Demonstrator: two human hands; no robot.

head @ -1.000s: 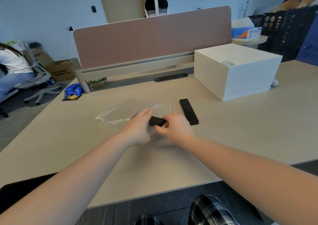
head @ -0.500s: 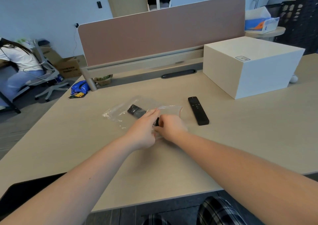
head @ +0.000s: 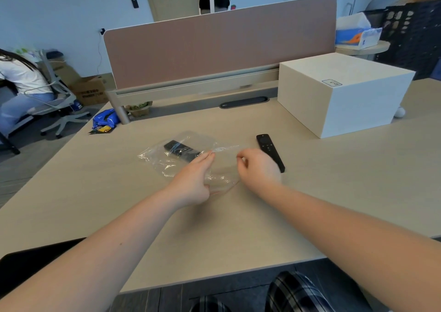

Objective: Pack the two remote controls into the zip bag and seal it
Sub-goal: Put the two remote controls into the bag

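Touching zip bag (head: 164,166): left hand (head: 193,183) | first remote (head: 182,151) inside | second remote (head: 269,149) outside

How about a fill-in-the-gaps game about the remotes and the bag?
1. One slim black remote control lies ____ the clear plastic zip bag.
2. The other black remote control lies on the beige table, ____ the bag.
3. The left hand rests on the ____.
4. The number of remotes left to pack is ____.

Missing words: inside; outside; bag; one.
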